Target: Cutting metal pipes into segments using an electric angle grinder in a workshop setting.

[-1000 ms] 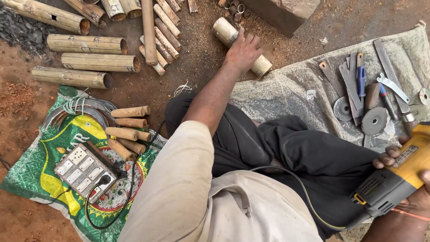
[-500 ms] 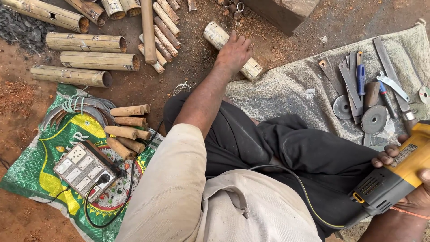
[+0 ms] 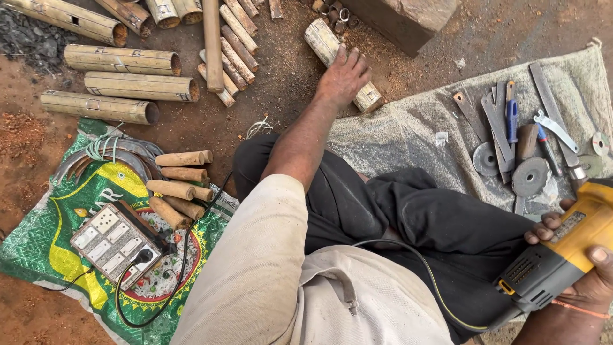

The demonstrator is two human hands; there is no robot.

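On the bare earth ahead of our crossed legs, our left hand [image 3: 345, 75] lies flat on a short bamboo section [image 3: 338, 61], fingers spread over its middle, the grip loose and open rather than wrapped around it. That bamboo section lies slanted on the dirt, its near end touching the edge of the grey cloth [image 3: 408, 134] and its far end pointing toward the stone block [image 3: 402, 19] at the top.

Down at the right edge, our right hand [image 3: 584, 271] is closed around the body of a yellow and black angle grinder [image 3: 562, 252], fingers curled over the top and thumb underneath; its cable [image 3: 408, 255] runs across our lap.

On the grey cloth lie cutting discs [image 3: 530, 176], flat files [image 3: 495, 121], a blue-handled tool [image 3: 512, 118] and a spanner [image 3: 554, 128], close together.

To the left, long bamboo poles [image 3: 121, 86] lie side by side on the ground, with thinner cut sticks [image 3: 233, 45] just beyond them. Nearer us, a green printed sack [image 3: 38, 249] carries a white switchboard [image 3: 115, 243] with a black plug in it, and a small stack of short wooden pegs [image 3: 179, 188] just beside it.
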